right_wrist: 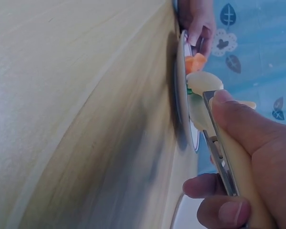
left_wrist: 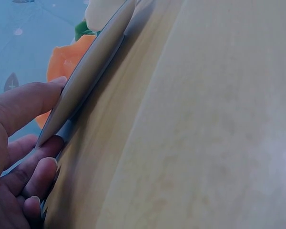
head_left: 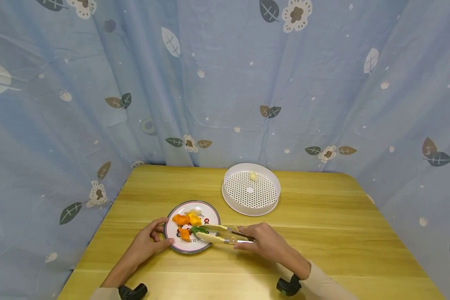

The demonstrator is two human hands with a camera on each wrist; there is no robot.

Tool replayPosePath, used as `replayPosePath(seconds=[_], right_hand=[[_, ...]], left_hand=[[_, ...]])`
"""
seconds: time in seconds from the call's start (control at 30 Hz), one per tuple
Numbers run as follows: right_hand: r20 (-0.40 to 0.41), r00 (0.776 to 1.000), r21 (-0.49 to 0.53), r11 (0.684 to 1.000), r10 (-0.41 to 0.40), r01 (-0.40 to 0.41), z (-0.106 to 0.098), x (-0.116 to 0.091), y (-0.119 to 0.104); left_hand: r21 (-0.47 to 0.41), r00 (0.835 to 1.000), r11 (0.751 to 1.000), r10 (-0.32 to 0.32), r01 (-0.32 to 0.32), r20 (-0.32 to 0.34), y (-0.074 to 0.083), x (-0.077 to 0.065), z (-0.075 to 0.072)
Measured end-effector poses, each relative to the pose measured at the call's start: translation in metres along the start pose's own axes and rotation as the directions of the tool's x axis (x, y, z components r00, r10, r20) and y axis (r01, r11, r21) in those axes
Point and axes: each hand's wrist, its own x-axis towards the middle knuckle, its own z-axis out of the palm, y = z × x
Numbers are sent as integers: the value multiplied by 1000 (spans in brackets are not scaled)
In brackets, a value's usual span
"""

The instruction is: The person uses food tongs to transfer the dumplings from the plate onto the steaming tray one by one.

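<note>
My left hand (head_left: 147, 241) grips the left rim of a round white plate (head_left: 189, 248) with a dark edge, thumb on top and fingers beneath. On the plate lie several orange and yellow pieces, among them an orange piece (head_left: 184, 233) and a yellow piece (head_left: 195, 219), with a pale piece (head_left: 193, 212) behind. A pair of tongs (head_left: 214, 238) with cream tips reaches over the plate from the right, held in my right hand (head_left: 264, 242). The tips sit around a green piece (head_left: 197, 230). In the right wrist view thumb and fingers wrap the tongs' handle (right_wrist: 238, 176).
A white round tray with a perforated base (head_left: 251, 211) stands behind and to the right of the plate, a small pale piece (head_left: 253, 176) inside it. The wooden table (head_left: 322, 233) meets a blue patterned curtain (head_left: 225, 83) at the back and sides.
</note>
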Motion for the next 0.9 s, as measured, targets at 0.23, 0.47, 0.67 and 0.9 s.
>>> replayPosePath(seconds=[0.23, 0.47, 0.67, 0.9], right_hand=[[-46, 999, 35, 999, -20, 22, -1, -4, 2], [-94, 995, 39, 999, 26, -22, -7, -8, 5], [-116, 992, 26, 998, 59, -56, -13, -7, 6], [-130, 988, 33, 997, 79, -75, -21, -4, 12]], left_hand=[[-4, 1000, 1000, -4, 5, 8, 1, 0, -1], [-4, 1000, 1000, 4, -4, 22, 3, -1, -3], [-1, 1000, 1000, 11, -11, 21, 3, -2, -3], [-4, 1000, 1000, 13, -13, 13, 2, -2, -2]])
